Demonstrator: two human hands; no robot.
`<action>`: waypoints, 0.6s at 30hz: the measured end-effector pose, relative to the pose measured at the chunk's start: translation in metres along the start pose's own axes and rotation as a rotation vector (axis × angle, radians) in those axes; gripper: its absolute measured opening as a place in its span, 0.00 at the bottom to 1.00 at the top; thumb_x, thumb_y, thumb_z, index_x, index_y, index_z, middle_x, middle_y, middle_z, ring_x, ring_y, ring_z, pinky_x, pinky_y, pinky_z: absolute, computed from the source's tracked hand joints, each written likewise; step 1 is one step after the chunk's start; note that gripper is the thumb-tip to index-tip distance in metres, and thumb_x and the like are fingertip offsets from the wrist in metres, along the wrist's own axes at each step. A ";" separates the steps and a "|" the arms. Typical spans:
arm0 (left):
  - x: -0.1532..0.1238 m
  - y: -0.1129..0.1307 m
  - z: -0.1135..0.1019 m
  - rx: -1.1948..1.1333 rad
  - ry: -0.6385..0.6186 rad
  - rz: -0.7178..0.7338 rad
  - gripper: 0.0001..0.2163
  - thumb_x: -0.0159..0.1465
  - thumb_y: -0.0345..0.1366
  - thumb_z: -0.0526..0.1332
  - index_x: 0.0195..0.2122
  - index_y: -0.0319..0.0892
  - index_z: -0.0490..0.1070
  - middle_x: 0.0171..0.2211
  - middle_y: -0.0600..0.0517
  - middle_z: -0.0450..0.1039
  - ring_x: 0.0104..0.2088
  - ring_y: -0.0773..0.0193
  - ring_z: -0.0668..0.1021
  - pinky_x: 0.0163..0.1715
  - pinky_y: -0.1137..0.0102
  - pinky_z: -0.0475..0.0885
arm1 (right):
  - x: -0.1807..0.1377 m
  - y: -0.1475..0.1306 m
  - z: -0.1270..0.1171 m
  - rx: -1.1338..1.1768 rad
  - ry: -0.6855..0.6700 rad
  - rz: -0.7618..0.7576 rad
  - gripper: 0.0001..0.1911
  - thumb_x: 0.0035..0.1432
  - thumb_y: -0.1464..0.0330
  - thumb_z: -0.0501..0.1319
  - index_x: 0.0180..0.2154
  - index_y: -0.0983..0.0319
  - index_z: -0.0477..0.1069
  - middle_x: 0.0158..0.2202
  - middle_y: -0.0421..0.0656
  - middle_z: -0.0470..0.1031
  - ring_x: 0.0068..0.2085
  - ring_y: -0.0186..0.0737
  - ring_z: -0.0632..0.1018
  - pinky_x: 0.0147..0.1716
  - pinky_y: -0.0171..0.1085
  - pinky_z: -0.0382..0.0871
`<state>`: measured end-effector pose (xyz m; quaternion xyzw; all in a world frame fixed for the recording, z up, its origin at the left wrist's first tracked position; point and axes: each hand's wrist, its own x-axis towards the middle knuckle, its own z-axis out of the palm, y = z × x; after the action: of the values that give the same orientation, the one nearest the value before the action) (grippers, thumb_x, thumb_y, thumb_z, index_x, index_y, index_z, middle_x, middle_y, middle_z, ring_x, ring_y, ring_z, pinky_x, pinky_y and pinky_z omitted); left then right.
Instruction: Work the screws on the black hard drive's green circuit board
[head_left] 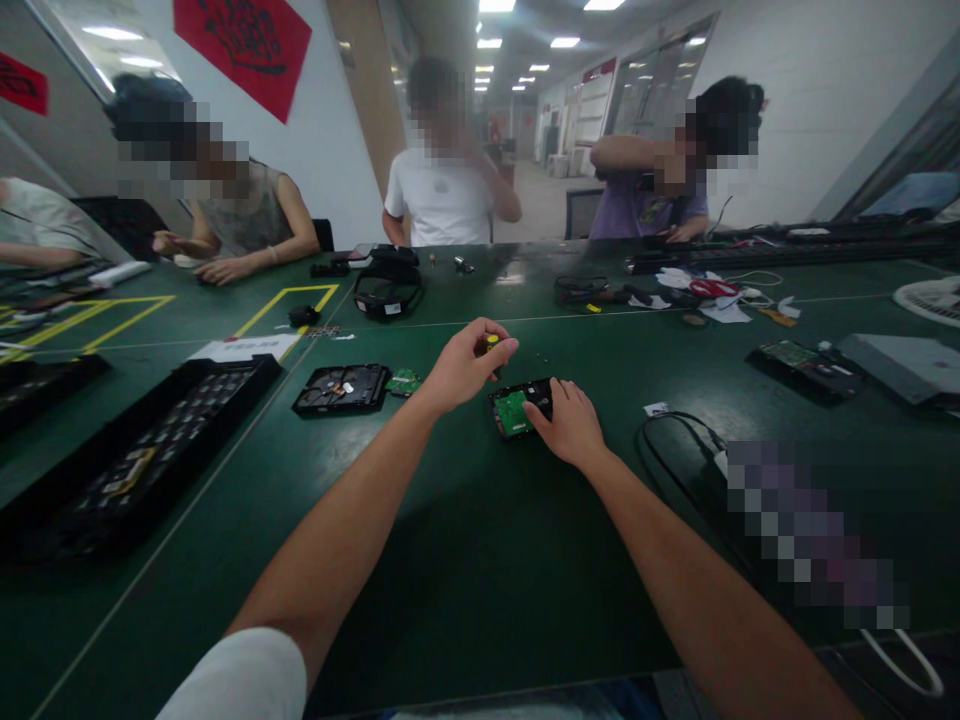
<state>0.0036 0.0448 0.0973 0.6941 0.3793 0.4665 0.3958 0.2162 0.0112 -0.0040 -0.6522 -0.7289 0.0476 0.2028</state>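
Note:
A small black hard drive with a green circuit board (514, 410) lies on the dark green table (465, 560) in front of me. My right hand (568, 422) rests on its right side, fingers curled over the drive's edge and holding it. My left hand (469, 362) hovers just above and left of the drive, fingers pinched round a small tool with a yellow tip (492, 342). The tool's lower part is hidden by my fingers.
A second opened drive (341, 388) and a loose green board (403, 381) lie to the left. A long black tray (127, 465) sits at far left. Cables (675, 440) and another drive (802, 368) are on the right. Three people are at the far side.

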 end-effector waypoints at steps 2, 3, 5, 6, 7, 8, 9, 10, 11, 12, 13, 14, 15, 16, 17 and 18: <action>0.000 0.001 -0.002 0.003 -0.016 -0.004 0.16 0.68 0.50 0.63 0.42 0.41 0.73 0.32 0.50 0.73 0.30 0.67 0.76 0.26 0.74 0.74 | 0.000 0.001 0.001 0.004 -0.002 0.002 0.42 0.68 0.42 0.48 0.68 0.67 0.60 0.67 0.59 0.66 0.68 0.62 0.65 0.66 0.57 0.58; 0.000 0.001 -0.002 -0.015 -0.031 -0.019 0.17 0.69 0.51 0.62 0.41 0.40 0.74 0.33 0.50 0.73 0.30 0.67 0.75 0.26 0.74 0.75 | 0.000 0.001 0.001 0.005 -0.003 0.001 0.43 0.68 0.42 0.48 0.68 0.68 0.60 0.67 0.59 0.66 0.68 0.62 0.65 0.66 0.57 0.58; 0.001 0.002 -0.004 -0.091 -0.047 -0.057 0.18 0.70 0.52 0.59 0.41 0.40 0.76 0.36 0.47 0.73 0.35 0.64 0.77 0.28 0.73 0.77 | 0.000 0.001 0.002 0.003 -0.006 -0.002 0.44 0.68 0.42 0.48 0.69 0.69 0.59 0.67 0.60 0.65 0.69 0.62 0.65 0.67 0.56 0.58; 0.001 0.002 -0.004 -0.137 -0.056 -0.075 0.19 0.70 0.52 0.59 0.41 0.40 0.77 0.38 0.46 0.73 0.38 0.62 0.77 0.30 0.72 0.78 | 0.000 0.002 0.002 0.002 -0.008 -0.004 0.44 0.68 0.42 0.48 0.69 0.70 0.59 0.67 0.60 0.65 0.69 0.62 0.65 0.67 0.56 0.58; 0.001 0.002 -0.005 -0.163 -0.057 -0.082 0.19 0.69 0.52 0.59 0.41 0.40 0.77 0.39 0.45 0.74 0.40 0.61 0.77 0.30 0.71 0.79 | 0.000 0.002 0.001 0.001 -0.010 -0.004 0.44 0.68 0.42 0.48 0.69 0.70 0.59 0.67 0.60 0.65 0.69 0.62 0.65 0.67 0.56 0.58; 0.001 0.003 -0.005 -0.156 -0.055 -0.081 0.19 0.69 0.52 0.60 0.41 0.40 0.78 0.40 0.45 0.74 0.41 0.60 0.77 0.30 0.71 0.79 | 0.000 0.002 0.001 0.000 -0.012 -0.003 0.44 0.68 0.42 0.48 0.69 0.70 0.59 0.67 0.60 0.65 0.68 0.62 0.65 0.67 0.55 0.58; 0.001 0.003 -0.005 -0.127 -0.048 -0.072 0.19 0.68 0.52 0.61 0.40 0.40 0.78 0.40 0.45 0.74 0.40 0.60 0.77 0.30 0.71 0.78 | 0.000 0.002 0.001 0.001 -0.015 -0.003 0.45 0.68 0.42 0.47 0.69 0.70 0.59 0.67 0.60 0.65 0.69 0.61 0.65 0.67 0.55 0.58; 0.000 0.003 -0.005 -0.090 -0.028 -0.061 0.19 0.67 0.53 0.62 0.39 0.40 0.78 0.38 0.46 0.74 0.38 0.61 0.77 0.29 0.72 0.78 | 0.000 0.002 0.000 0.004 -0.018 -0.001 0.45 0.68 0.42 0.47 0.69 0.69 0.59 0.67 0.60 0.65 0.69 0.61 0.65 0.67 0.55 0.58; 0.000 0.003 -0.004 -0.053 -0.001 -0.054 0.19 0.66 0.53 0.63 0.37 0.40 0.77 0.36 0.47 0.74 0.36 0.63 0.76 0.28 0.72 0.77 | 0.000 0.001 0.000 0.008 -0.021 0.003 0.45 0.68 0.41 0.48 0.69 0.69 0.59 0.68 0.60 0.65 0.69 0.61 0.64 0.67 0.55 0.58; 0.000 0.003 -0.004 -0.018 0.032 -0.051 0.19 0.65 0.54 0.65 0.36 0.40 0.76 0.33 0.48 0.73 0.33 0.64 0.75 0.27 0.72 0.76 | 0.000 0.001 -0.001 0.013 -0.025 0.008 0.44 0.68 0.41 0.48 0.69 0.69 0.59 0.68 0.59 0.64 0.69 0.61 0.64 0.67 0.55 0.57; -0.001 0.003 -0.004 0.012 0.068 -0.052 0.19 0.64 0.54 0.66 0.34 0.40 0.74 0.31 0.49 0.72 0.30 0.65 0.74 0.26 0.72 0.75 | 0.000 0.001 -0.001 0.018 -0.029 0.013 0.44 0.68 0.41 0.48 0.69 0.69 0.59 0.68 0.59 0.64 0.69 0.61 0.64 0.67 0.56 0.58; -0.001 0.003 -0.004 0.038 0.102 -0.053 0.20 0.63 0.55 0.67 0.33 0.41 0.73 0.29 0.50 0.71 0.28 0.66 0.73 0.24 0.72 0.74 | 0.000 0.000 -0.002 0.021 -0.032 0.017 0.44 0.68 0.42 0.48 0.69 0.68 0.59 0.68 0.59 0.65 0.69 0.61 0.64 0.67 0.56 0.57; -0.001 0.003 -0.004 0.063 0.131 -0.054 0.20 0.62 0.55 0.69 0.32 0.41 0.72 0.27 0.51 0.71 0.26 0.67 0.73 0.23 0.73 0.72 | 0.000 0.000 -0.002 0.022 -0.031 0.018 0.43 0.68 0.42 0.48 0.69 0.68 0.59 0.67 0.59 0.65 0.69 0.61 0.64 0.67 0.56 0.57; -0.002 0.003 -0.005 0.085 0.151 -0.051 0.21 0.61 0.55 0.70 0.31 0.41 0.71 0.27 0.51 0.71 0.25 0.67 0.72 0.22 0.73 0.71 | 0.000 -0.001 -0.002 0.020 -0.026 0.016 0.43 0.68 0.42 0.48 0.69 0.68 0.59 0.67 0.59 0.66 0.69 0.61 0.64 0.67 0.57 0.57; -0.002 0.002 -0.005 0.102 0.159 -0.044 0.21 0.60 0.55 0.70 0.31 0.42 0.70 0.26 0.51 0.71 0.24 0.67 0.72 0.21 0.73 0.70 | -0.001 -0.001 -0.003 0.017 -0.020 0.012 0.42 0.69 0.43 0.48 0.69 0.68 0.60 0.67 0.59 0.66 0.69 0.61 0.64 0.67 0.57 0.56; -0.002 0.002 -0.005 0.110 0.157 -0.036 0.21 0.59 0.55 0.71 0.30 0.42 0.70 0.26 0.51 0.71 0.24 0.67 0.72 0.21 0.73 0.69 | -0.001 -0.002 -0.002 0.013 -0.013 0.008 0.42 0.69 0.43 0.48 0.69 0.68 0.60 0.66 0.59 0.67 0.69 0.61 0.65 0.67 0.57 0.56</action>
<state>-0.0013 0.0430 0.1000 0.6692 0.4468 0.4906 0.3345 0.2157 0.0100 -0.0015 -0.6535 -0.7272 0.0571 0.2022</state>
